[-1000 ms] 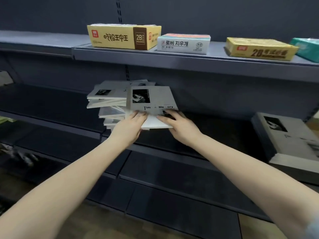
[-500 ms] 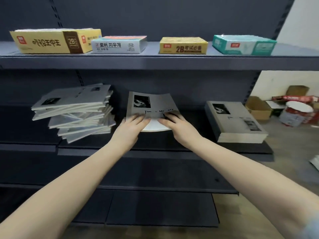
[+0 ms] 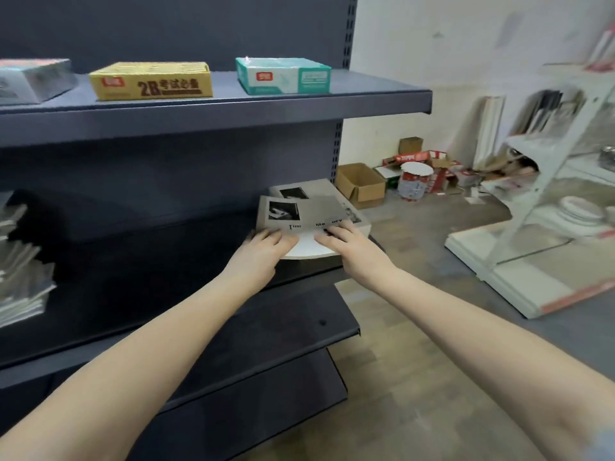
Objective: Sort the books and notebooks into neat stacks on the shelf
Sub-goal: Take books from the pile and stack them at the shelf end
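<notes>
Movement is the news in the head view: a second ago the notebook (image 3: 307, 212) sat at the untidy pile (image 3: 20, 281). Half a second ago it was over the bare middle of the shelf (image 3: 159, 271). Now it hangs over the neat stack (image 3: 317, 188) at the shelf's right end, at 12 o'clock from my wrists. Its cover overlaps most of that stack but sits skewed, shifted toward 8 o'clock, and its near edge sags white between my hands.

My left hand (image 3: 261, 249) and right hand (image 3: 347, 247) each hold that near edge. The fingers (image 3: 283, 236) lie close together on top of the cover. My thumbs are hidden below, so I judge this a pinch rather than see it. I cannot tell whether the notebook already touches the stack.

For the task, one more notebook is nearly home. It needs squaring to the stack's corners, and the untidy pile at 9 o'clock holds plenty more.

On the upper shelf (image 3: 366, 101) at 11 o'clock sit a yellow box (image 3: 151, 80) and a teal box (image 3: 283, 76), clear of my path. Beyond the shelf end at 2 o'clock are a cardboard box (image 3: 361, 186), a tin (image 3: 414, 181) and a white rack (image 3: 519, 201). The stack sits close to the shelf's right edge, so a hard shove could push it off.
</notes>
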Tool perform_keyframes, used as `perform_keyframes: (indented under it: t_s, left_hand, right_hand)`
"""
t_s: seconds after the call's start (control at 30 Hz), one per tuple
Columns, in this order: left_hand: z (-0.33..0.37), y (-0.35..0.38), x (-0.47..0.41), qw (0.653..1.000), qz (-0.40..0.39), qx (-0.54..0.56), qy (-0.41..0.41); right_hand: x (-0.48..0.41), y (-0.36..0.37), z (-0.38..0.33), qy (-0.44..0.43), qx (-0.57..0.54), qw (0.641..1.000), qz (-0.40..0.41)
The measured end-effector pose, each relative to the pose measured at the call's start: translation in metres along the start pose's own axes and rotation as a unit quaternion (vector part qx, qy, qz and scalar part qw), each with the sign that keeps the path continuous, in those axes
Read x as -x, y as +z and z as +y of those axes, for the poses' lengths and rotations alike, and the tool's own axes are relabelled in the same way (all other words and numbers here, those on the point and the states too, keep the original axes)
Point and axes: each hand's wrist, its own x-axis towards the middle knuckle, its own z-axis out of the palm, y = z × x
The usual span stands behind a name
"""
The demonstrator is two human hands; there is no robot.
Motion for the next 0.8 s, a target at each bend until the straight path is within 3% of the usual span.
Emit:
perform_keyframes:
  t_s: [0.2, 0.57, 0.8]
  left_hand:
    - [0.032, 0.026, -0.030, 0.991, -0.131, -0.009, 0.017]
    - [0.041, 0.045, -0.056, 0.986, -0.164, -0.005, 0.013]
    - [0.037, 0.050, -0.077, 0.989, -0.145, -0.010, 0.008]
  right_hand:
    - [0.043, 0.004, 0.031, 0.077, -0.021, 0.993, -0.089]
    - [0.050, 0.004, 0.049, 0.125, 0.008, 0.980, -0.154]
    - [0.035, 0.021, 0.058, 0.158, 0.052, 0.973, -0.161]
